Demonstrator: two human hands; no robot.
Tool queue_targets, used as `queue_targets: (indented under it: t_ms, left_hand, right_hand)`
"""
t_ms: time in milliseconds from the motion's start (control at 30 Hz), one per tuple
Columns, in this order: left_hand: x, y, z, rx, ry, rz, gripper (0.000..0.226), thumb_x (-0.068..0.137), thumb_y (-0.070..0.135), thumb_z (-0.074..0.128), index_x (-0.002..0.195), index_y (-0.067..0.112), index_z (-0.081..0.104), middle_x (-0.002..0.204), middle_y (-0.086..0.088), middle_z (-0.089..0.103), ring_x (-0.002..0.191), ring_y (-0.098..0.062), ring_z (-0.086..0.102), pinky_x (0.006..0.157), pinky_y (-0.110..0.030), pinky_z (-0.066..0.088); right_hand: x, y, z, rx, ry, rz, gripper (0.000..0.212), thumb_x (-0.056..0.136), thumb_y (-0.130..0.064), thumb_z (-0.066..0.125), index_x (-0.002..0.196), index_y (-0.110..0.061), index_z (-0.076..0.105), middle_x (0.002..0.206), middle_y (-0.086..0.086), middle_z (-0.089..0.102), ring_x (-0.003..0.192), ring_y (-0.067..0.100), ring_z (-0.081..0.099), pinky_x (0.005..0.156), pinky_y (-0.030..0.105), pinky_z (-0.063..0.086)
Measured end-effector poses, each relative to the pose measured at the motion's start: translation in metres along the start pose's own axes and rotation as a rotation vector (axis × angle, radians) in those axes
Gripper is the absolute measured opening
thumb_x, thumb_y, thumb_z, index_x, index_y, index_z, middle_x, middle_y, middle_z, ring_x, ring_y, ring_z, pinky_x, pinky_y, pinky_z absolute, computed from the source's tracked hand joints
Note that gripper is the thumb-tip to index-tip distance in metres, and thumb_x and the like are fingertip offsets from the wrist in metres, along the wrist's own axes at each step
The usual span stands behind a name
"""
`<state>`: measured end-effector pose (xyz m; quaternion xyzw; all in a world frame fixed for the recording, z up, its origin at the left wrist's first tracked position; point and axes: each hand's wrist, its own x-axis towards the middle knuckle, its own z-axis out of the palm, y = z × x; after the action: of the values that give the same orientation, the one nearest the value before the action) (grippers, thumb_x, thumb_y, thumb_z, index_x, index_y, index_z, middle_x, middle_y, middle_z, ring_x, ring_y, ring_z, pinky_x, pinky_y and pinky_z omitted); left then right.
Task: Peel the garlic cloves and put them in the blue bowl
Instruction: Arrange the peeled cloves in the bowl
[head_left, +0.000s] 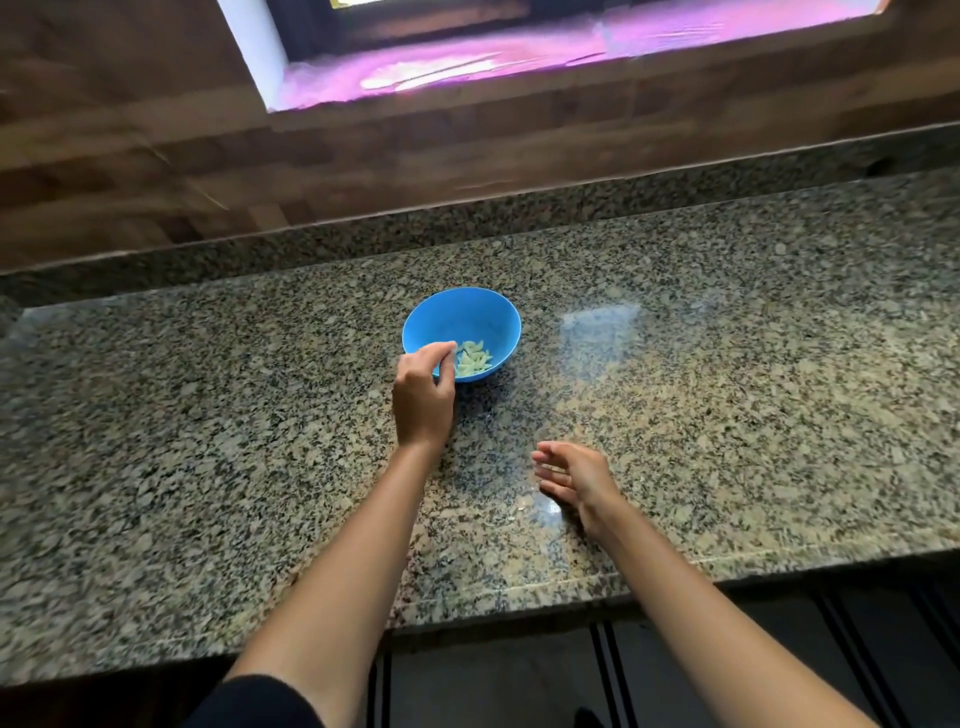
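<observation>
A blue bowl (467, 317) stands on the speckled granite counter (727, 364), near its middle. Several pale peeled garlic cloves (474, 358) lie in the bowl's near side. My left hand (423, 389) reaches over the bowl's near-left rim, fingers curled downward with the tips at the rim; whether it pinches a clove I cannot tell. My right hand (571, 478) hovers low over the counter, nearer to me and right of the bowl, fingers straight and together, holding nothing.
A raised granite ledge (519, 208) runs along the back of the counter, below a wooden wall and a window sill (467, 67). The counter's front edge (519, 613) lies close to me, with dark cabinet fronts under it.
</observation>
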<state>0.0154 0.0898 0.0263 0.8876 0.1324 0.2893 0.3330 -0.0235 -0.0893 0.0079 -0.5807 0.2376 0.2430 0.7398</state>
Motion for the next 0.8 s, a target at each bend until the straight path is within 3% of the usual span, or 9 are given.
queue_targets:
  t_ms: [67, 167, 233, 300, 433, 533, 600, 700, 800]
  left_hand:
    - [-0.033, -0.011, -0.008, -0.050, 0.008, 0.078, 0.028, 0.095, 0.015, 0.051, 0.120, 0.007, 0.060, 0.117, -0.007, 0.064, 0.106, -0.011, 0.055, 0.091, -0.025, 0.047]
    - [-0.101, -0.031, -0.019, 0.107, -0.488, 0.075, 0.057, 0.098, 0.042, 0.029, 0.147, 0.017, 0.015, 0.154, 0.000, 0.017, 0.140, -0.008, 0.018, 0.116, -0.030, 0.019]
    - [-0.130, -0.037, -0.018, 0.347, -0.737, 0.134, 0.067, 0.093, 0.055, 0.009, 0.146, 0.018, -0.012, 0.153, 0.003, -0.014, 0.142, -0.007, -0.012, 0.117, -0.028, -0.004]
    - [-0.139, -0.018, -0.011, 0.370, -0.839, 0.206, 0.069, 0.092, 0.057, 0.003, 0.145, 0.017, -0.016, 0.152, 0.003, -0.020, 0.140, -0.007, -0.018, 0.115, -0.027, -0.011]
    - [-0.157, 0.045, 0.002, 0.094, -1.150, 0.391, 0.062, 0.098, 0.050, 0.011, 0.147, 0.018, -0.009, 0.153, 0.004, -0.012, 0.140, -0.004, -0.010, 0.118, -0.032, -0.002]
    - [-0.157, 0.044, -0.009, -0.081, -1.050, 0.298, 0.060, 0.099, 0.045, 0.017, 0.149, 0.015, 0.001, 0.155, 0.005, 0.000, 0.137, 0.003, 0.000, 0.115, -0.020, 0.008]
    - [-0.146, 0.018, -0.019, 0.088, -0.974, 0.298, 0.062, 0.097, 0.048, 0.010, 0.147, 0.018, -0.011, 0.153, 0.004, -0.016, 0.140, -0.003, -0.011, 0.117, -0.027, 0.000]
    - [-0.145, -0.010, -0.026, 0.367, -1.049, 0.274, 0.060, 0.097, 0.048, 0.003, 0.141, 0.017, -0.023, 0.147, -0.002, -0.031, 0.139, -0.014, -0.024, 0.117, -0.034, -0.011]
    - [-0.167, 0.010, -0.011, 0.312, -1.129, 0.421, 0.061, 0.095, 0.052, 0.001, 0.140, 0.020, -0.023, 0.148, 0.000, -0.028, 0.138, -0.011, -0.024, 0.117, -0.036, -0.010]
  right_hand:
    - [-0.002, 0.002, -0.007, 0.029, 0.029, -0.029, 0.018, 0.091, -0.009, 0.050, 0.097, 0.003, 0.061, 0.083, 0.012, 0.064, 0.071, 0.019, 0.059, 0.079, 0.033, 0.052]
    - [-0.005, 0.005, -0.020, 0.077, 0.107, -0.083, 0.019, 0.091, -0.010, 0.050, 0.100, 0.003, 0.061, 0.090, 0.015, 0.065, 0.074, 0.021, 0.061, 0.078, 0.031, 0.052]
    - [-0.009, 0.008, -0.029, 0.114, 0.155, -0.095, 0.018, 0.092, -0.011, 0.049, 0.099, 0.001, 0.061, 0.090, 0.014, 0.066, 0.077, 0.022, 0.062, 0.079, 0.031, 0.052]
    - [-0.014, 0.011, -0.040, 0.157, 0.208, -0.109, 0.019, 0.093, -0.012, 0.048, 0.101, 0.000, 0.061, 0.091, 0.013, 0.065, 0.081, 0.024, 0.062, 0.080, 0.031, 0.052]
    - [-0.027, 0.012, -0.058, 0.235, 0.283, -0.135, 0.019, 0.094, -0.009, 0.046, 0.103, 0.002, 0.060, 0.087, 0.011, 0.063, 0.075, 0.020, 0.060, 0.085, 0.034, 0.051]
    - [-0.040, 0.016, -0.068, 0.239, 0.339, -0.172, 0.016, 0.093, -0.008, 0.048, 0.098, 0.000, 0.061, 0.084, 0.010, 0.063, 0.074, 0.019, 0.061, 0.080, 0.031, 0.052]
    - [-0.046, 0.020, -0.071, 0.251, 0.367, -0.190, 0.014, 0.093, -0.009, 0.048, 0.094, -0.002, 0.061, 0.086, 0.010, 0.063, 0.076, 0.021, 0.061, 0.078, 0.030, 0.052]
    - [-0.057, 0.028, -0.072, 0.288, 0.415, -0.219, 0.016, 0.094, -0.009, 0.046, 0.096, -0.001, 0.060, 0.088, 0.012, 0.064, 0.079, 0.022, 0.062, 0.077, 0.031, 0.053]
    - [-0.066, 0.035, -0.078, 0.323, 0.455, -0.260, 0.017, 0.095, -0.010, 0.044, 0.098, -0.002, 0.059, 0.082, 0.009, 0.062, 0.072, 0.018, 0.060, 0.065, 0.023, 0.052]
